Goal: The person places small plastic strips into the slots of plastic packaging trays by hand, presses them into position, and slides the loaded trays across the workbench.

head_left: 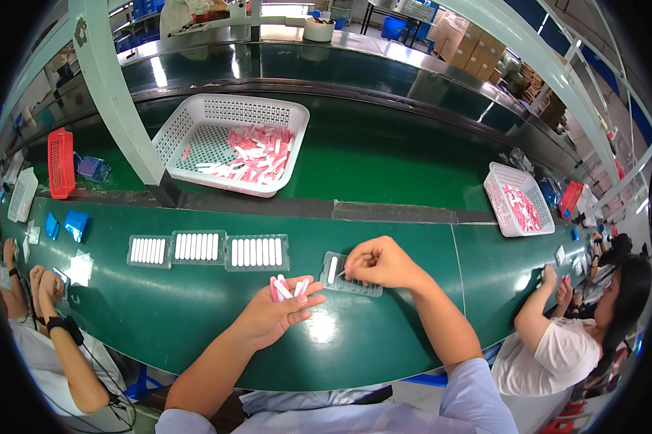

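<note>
My left hand (264, 318), palm up, holds several small pink-and-white sticks (282, 289) between thumb and fingers. To its right, a clear plastic tray (369, 291) with slots lies on the green table; one white stick (332, 270) sits in its left end. My right hand (384, 264) is over this tray, thumb and fingertips pinched on what looks like a slim white stick, mostly hidden by the fingers. Left of my hands, three clear trays filled with white sticks stand in a row: the left one (130, 262), the middle one (189, 262) and the right one (268, 268).
A large white basket (301, 137) of pink and white sticks stands beyond the dark ledge (384, 210). A smaller white basket (494, 189) is at right, a red basket (61, 163) and blue packets (76, 224) at left. A white post (116, 94) rises near the basket. Co-workers sit on both sides.
</note>
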Motion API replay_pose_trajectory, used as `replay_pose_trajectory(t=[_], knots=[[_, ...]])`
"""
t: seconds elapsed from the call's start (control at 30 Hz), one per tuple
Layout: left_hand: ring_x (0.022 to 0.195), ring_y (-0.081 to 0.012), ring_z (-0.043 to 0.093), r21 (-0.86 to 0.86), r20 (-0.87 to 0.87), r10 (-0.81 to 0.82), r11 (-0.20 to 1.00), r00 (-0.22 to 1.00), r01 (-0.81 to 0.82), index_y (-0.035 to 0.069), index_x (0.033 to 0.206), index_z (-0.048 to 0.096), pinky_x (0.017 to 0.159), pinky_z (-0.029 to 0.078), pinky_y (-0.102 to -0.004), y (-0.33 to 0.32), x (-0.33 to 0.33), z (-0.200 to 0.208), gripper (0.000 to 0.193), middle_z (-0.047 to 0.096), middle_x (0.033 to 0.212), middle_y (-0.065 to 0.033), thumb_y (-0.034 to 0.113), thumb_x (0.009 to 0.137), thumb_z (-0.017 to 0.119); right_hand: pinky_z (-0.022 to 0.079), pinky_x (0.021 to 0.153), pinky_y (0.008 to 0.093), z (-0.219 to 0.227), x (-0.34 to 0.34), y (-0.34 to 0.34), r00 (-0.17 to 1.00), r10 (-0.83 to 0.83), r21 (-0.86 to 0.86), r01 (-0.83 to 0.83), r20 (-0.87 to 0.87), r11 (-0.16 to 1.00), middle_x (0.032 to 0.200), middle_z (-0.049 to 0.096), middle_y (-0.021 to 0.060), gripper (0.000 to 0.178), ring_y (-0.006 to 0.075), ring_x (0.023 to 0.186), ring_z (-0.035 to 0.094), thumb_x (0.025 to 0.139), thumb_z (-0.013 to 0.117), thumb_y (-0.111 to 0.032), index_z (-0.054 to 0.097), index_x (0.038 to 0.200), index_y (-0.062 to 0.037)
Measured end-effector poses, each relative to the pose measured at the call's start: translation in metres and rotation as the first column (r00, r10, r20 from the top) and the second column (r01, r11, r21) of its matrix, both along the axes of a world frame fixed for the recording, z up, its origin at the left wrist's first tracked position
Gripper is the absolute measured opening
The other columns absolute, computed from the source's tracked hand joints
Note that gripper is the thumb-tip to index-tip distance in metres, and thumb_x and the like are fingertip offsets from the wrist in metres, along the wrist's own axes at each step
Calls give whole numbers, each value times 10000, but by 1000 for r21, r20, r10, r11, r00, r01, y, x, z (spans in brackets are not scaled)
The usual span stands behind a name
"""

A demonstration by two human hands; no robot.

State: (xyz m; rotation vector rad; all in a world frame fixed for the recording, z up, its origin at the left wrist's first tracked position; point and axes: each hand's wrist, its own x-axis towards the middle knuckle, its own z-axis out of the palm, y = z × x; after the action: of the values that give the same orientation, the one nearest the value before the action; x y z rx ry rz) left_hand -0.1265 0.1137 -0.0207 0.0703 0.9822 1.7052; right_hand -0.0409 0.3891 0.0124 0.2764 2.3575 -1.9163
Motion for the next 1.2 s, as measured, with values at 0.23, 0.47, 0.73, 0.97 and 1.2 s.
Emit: replay_pose_trajectory(t=[0.23,0.47,0.73,0.97,1.2], knots=[[1290,-331,598,49,144,-60,997,988,54,-51,1450,422,974,579,-369,3,-4,7,476,513,1463,-248,45,1006,568,478,603,324,2,-11,-10,993,103,606,-45,-62,794,707,650,72,277,152,636,614,818,773,-110,692,1058,2],[1289,-347,599,15,93,-70,998,993,68,-55,1439,441,975,580,-386,4,-2,13,442,501,1477,-260,82,1029,535,406,585,339,10,-15,-12,999,43,591,-23,-21,807,630,425,28,563,164,574,466,779,814,-154,573,1271,-26],[1296,-358,592,33,41,-149,989,988,147,-34,1463,428,989,573,-386,2,-1,16,447,521,1459,-233,110,1050,521,363,505,297,21,1,-62,976,172,399,-106,-135,911,580,457,-3,197,90,526,444,877,786,-198,711,1004,-68],[1288,-354,595,63,-36,-155,986,987,157,-47,1502,372,1003,566,-396,1,1,19,478,507,1470,-241,135,1073,479,383,522,229,1,10,-33,900,-359,74,387,-249,919,602,603,-30,93,16,575,505,858,778,-84,710,833,-26],[1280,-353,601,23,-37,-49,998,998,50,-68,1497,364,1005,565,-388,0,2,23,475,490,1482,-261,130,1076,461,409,578,393,-11,39,-47,921,219,922,252,-321,293,601,608,32,176,232,587,600,767,749,-159,617,657,-122]])
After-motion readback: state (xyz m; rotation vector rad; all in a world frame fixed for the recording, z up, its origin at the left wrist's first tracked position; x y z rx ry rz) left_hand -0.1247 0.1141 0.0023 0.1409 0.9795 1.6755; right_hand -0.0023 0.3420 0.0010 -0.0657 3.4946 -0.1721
